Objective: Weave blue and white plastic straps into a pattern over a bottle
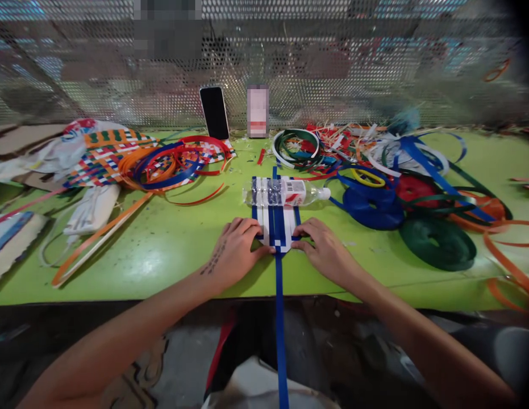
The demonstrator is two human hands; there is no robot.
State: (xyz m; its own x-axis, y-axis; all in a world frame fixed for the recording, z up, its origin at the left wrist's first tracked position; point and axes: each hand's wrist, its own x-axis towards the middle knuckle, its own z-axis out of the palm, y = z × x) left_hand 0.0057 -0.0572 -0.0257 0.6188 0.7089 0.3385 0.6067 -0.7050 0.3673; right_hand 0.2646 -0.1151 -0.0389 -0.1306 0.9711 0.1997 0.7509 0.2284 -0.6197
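Observation:
Blue and white plastic weaving strips [283, 227] lie side by side on the green table, interlaced at their near end. A clear plastic bottle [268, 193] with a red and white label rests on its side across them. My left hand [241, 247] pinches the left edge of the woven end between thumb and fingers. On the opposite edge, my right hand [319, 244] pinches the strips the same way. One long blue strip [280, 324] runs from the weave toward me and hangs past the table's front edge.
Blue [370, 207] and green strip rolls [438, 241] stand at right, with orange strips beyond. Coiled strips and a multicoloured woven piece [115, 153] lie at left, near a white power strip [94, 210]. Two phones, one black-screened [214, 112], lean against the perforated metal screen [290, 62].

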